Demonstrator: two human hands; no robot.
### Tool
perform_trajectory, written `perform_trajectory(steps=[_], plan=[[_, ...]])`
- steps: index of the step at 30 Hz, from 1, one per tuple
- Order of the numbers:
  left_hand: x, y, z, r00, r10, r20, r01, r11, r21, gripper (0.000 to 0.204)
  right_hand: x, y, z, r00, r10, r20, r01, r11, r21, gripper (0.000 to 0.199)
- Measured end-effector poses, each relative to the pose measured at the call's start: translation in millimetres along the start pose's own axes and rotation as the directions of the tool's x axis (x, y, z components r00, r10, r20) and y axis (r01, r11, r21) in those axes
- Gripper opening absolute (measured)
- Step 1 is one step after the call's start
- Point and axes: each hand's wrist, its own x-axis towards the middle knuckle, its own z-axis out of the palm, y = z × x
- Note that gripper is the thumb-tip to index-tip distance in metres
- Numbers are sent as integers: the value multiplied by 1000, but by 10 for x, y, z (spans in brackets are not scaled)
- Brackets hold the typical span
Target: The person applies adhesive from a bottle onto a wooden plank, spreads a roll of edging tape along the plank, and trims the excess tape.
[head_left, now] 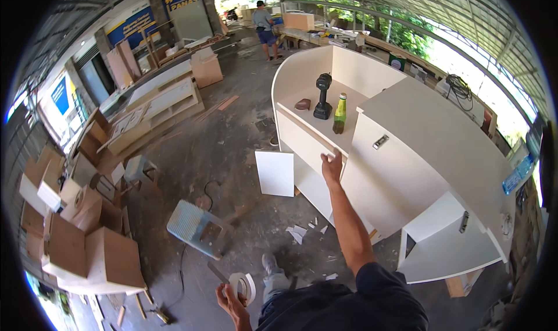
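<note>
My left hand (233, 309), low in the picture, is closed around a roll of white strip tape (239, 287). A flat, grey, blade-like piece (217, 272) juts up from the same hand; its lower end is hidden. My right arm reaches forward to a cream cabinet (401, 162). There my right hand (332, 167) touches the top edge of the front panel (308, 134), thumb and forefinger apart. On the recessed shelf just beyond stand a black cordless drill (322, 97) and a green-yellow bottle (340, 114), with a small brown object (302, 104) beside them.
A white board (275, 173) leans by the cabinet. A blue-topped stool (199, 227) stands left of my feet, near a dark cable and white scraps (297, 233). Unfinished wooden boxes (93, 255) fill the left side. A white door (447, 241) hangs open; another person (264, 28) stands far off.
</note>
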Motion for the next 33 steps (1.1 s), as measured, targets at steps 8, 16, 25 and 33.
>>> perform_trajectory(steps=[8, 16, 25, 33], plan=[[2181, 364, 868, 991, 48, 125, -62, 992, 113, 28, 1645, -17, 807, 958, -21, -287, -95, 918, -384, 110], [3777, 1079, 2230, 840, 192, 508, -372, 884, 282, 29, 1847, 339, 748, 918, -123, -377, -36, 921, -387, 54], [3778, 671, 3303, 315, -220, 923, -351, 877, 329, 23, -607, -750, 393, 967, 240, -88, -239, 971, 18, 49], [1841, 313, 3132, -411, -629, 660, -455, 769, 450, 21, -3191, -1248, -931, 948, 267, -173, -231, 951, 206, 59]])
